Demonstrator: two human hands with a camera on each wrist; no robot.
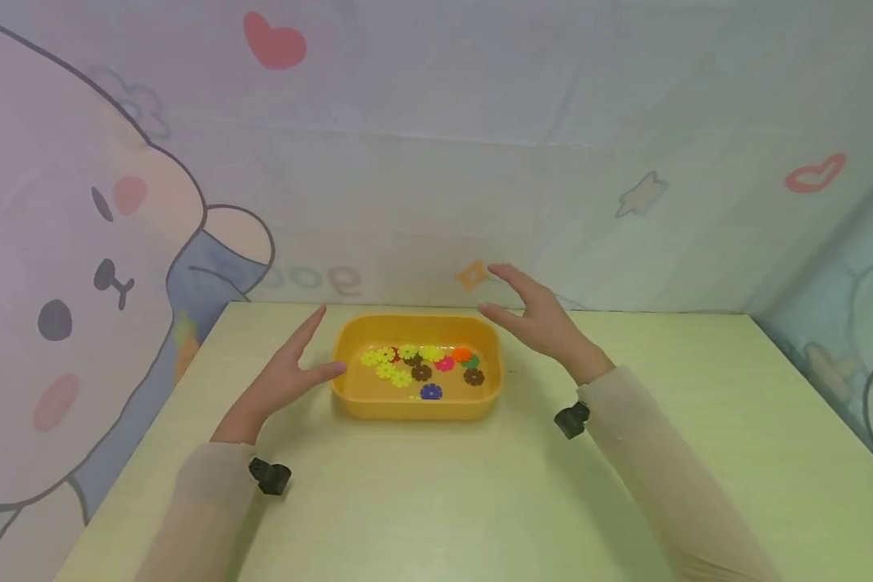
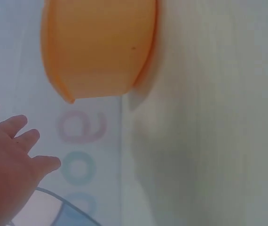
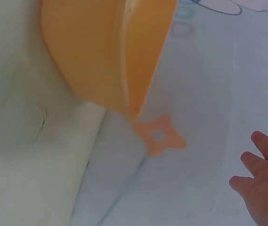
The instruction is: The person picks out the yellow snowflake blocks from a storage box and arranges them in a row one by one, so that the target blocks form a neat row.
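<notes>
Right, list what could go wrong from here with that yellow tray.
1. The left hand and right hand are on opposite sides of the yellow tray, the right appearing higher in the head view; an uneven grip might tilt it.
2. The flower-shaped pieces lie scattered inside, so a sharp tilt could slide them together or spill some.

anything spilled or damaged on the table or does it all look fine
Nothing looks spilled: the flower-shaped pieces lie inside the yellow tray. One oddity: a thin dark mark on the tabletop beside the tray, breaking the pale surface; I can't tell whether it's a crack or stain.
</notes>
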